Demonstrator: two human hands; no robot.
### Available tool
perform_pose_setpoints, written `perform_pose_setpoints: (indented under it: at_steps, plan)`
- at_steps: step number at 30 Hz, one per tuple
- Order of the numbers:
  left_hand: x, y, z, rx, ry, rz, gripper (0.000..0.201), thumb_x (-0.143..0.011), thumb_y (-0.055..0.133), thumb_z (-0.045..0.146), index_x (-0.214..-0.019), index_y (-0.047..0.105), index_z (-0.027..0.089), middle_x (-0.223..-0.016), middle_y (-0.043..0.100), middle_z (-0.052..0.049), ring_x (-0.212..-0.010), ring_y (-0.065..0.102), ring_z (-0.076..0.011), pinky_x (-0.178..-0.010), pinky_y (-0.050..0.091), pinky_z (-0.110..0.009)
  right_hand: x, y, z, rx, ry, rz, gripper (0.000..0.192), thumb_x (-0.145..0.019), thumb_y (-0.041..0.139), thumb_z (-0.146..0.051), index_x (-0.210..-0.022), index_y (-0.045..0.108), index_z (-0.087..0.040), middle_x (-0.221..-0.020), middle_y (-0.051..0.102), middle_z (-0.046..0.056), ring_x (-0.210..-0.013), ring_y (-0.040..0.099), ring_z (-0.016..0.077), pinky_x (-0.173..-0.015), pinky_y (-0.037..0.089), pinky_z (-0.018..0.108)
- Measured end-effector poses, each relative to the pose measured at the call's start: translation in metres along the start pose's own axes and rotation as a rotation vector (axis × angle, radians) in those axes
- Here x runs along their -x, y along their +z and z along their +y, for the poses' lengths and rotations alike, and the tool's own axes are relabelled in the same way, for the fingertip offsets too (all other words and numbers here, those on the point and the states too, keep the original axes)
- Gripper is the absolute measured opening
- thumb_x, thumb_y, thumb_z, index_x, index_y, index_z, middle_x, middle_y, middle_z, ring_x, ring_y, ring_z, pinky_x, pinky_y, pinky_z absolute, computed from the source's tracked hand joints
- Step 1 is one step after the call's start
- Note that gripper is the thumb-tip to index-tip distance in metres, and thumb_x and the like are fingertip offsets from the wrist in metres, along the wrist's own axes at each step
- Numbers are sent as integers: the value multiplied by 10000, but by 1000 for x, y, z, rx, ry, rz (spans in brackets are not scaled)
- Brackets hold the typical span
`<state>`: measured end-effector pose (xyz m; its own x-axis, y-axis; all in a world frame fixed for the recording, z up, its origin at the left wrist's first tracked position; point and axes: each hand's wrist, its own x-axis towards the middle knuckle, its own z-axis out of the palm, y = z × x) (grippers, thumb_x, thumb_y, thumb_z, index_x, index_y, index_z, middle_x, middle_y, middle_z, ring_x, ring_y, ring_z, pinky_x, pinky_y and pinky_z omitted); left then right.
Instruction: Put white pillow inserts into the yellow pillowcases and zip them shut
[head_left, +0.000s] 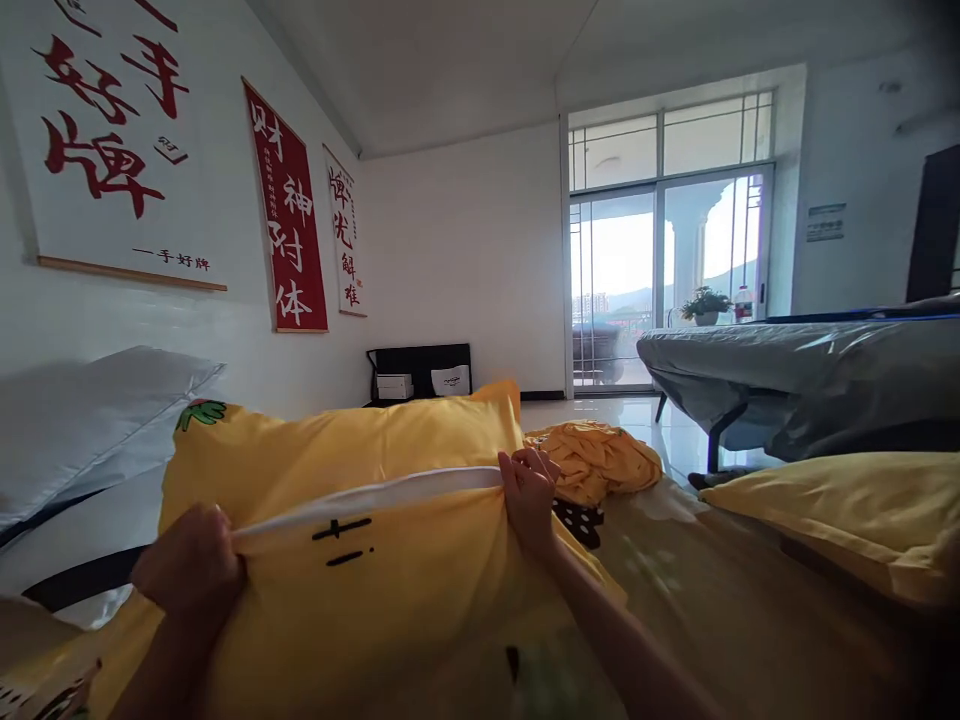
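A yellow pillowcase [360, 580] with black printed marks is stretched in front of me. Along its opening a strip of the white pillow [420, 487] inside shows. My left hand [191, 560] is closed around the left end of the opening's edge. At the right end, my right hand [529, 495] grips the same edge, fingers curled. The cloth is drawn taut between both hands. Behind the opening, the pillowcase's upper part stands up, with a green printed shape at its left corner.
A crumpled yellow cloth [600, 460] lies beyond my right hand. Another yellow pillow [847, 510] rests at right on the bed sheet [690, 600]. White pillows [105, 420] lean at left. Farther off stands a plastic-covered table [765, 375], near a glass door [615, 290].
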<state>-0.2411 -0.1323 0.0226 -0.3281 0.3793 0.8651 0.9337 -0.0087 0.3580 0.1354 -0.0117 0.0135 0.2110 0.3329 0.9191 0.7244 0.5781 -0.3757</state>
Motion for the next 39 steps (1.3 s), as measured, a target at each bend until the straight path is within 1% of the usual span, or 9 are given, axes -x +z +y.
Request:
perform_pose_setpoints:
  at_steps: [2, 7, 13, 17, 21, 24, 30, 35, 39]
  plan:
    - [33, 5, -4, -30, 20, -28, 387, -880, 322, 345, -520, 382, 220, -525, 500, -30, -561, 497, -174, -570, 372, -285, 13, -6, 6, 1, -173, -67, 454, -944, 442, -375, -550, 579, -197, -648, 585, 17, -739, 468, 164, -805, 298, 337]
    - [97, 24, -15, -32, 81, -333, 325, -850, 368, 415, -766, 613, 218, -845, 714, -75, -828, 653, -246, -749, 499, -346, 51, -33, 27, 22, -617, -381, 381, -925, 484, -289, -567, 582, -202, -562, 565, 10, -721, 493, 164, -763, 342, 324]
    - [73, 4, 10, -78, 184, -411, 366, -906, 360, 418, -728, 599, 206, -800, 666, -68, -779, 614, -224, -709, 469, -328, 57, -87, 39, 65, -786, -501, 221, -880, 556, -299, -686, 629, -222, -687, 636, 37, -831, 578, 193, -868, 421, 365]
    - [78, -13, 82, 56, 571, -290, 237, -902, 395, 263, -822, 605, 187, -813, 625, -73, -787, 563, -205, -736, 438, -327, 57, -115, 33, -106, -750, -576, 198, -879, 533, -279, -722, 627, -202, -770, 646, 66, -838, 589, 184, -842, 476, 342]
    - [98, 11, 173, 307, 921, -758, 188, -878, 429, 141, -898, 612, 181, -943, 651, -59, -863, 591, -175, -765, 456, -286, 55, -123, 12, -142, -679, -858, 203, -860, 548, -364, -873, 650, -188, -748, 644, 43, -785, 604, 182, -954, 424, 419]
    - [99, 52, 216, 392, 1021, -937, 270, -856, 467, 133, -1098, 583, 164, -1160, 625, -81, -1070, 563, -193, -900, 439, -302, 54, -124, 2, -14, -613, -1059, 267, -807, 591, -332, -1036, 642, -203, -906, 684, 59, -957, 609, 203, -1018, 368, 408]
    - [97, 104, 220, 248, 955, -1174, 554, -708, 669, 281, -1238, 530, 198, -1315, 555, -61, -1180, 512, -270, -939, 437, -383, 61, -133, 11, 335, -456, -1266, 83, -722, 635, -249, -700, 672, -178, -725, 686, 64, -845, 647, 239, -982, 389, 380]
    - [117, 115, 242, 6, 922, -1146, 372, -743, 667, 332, -1070, 650, 156, -1161, 643, -120, -1116, 543, -308, -931, 412, -420, 53, -139, 5, 405, -487, -1353, 173, -725, 541, -90, -744, 696, -165, -756, 702, 69, -874, 656, 225, -1009, 355, 351]
    - [141, 126, 283, 113, 1062, -994, 154, -837, 602, 271, -907, 675, 155, -1002, 681, -101, -933, 612, -238, -810, 465, -349, 48, -142, -5, 446, -395, -1440, 238, -704, 528, -59, -804, 714, -170, -811, 720, 81, -926, 650, 230, -1000, 361, 350]
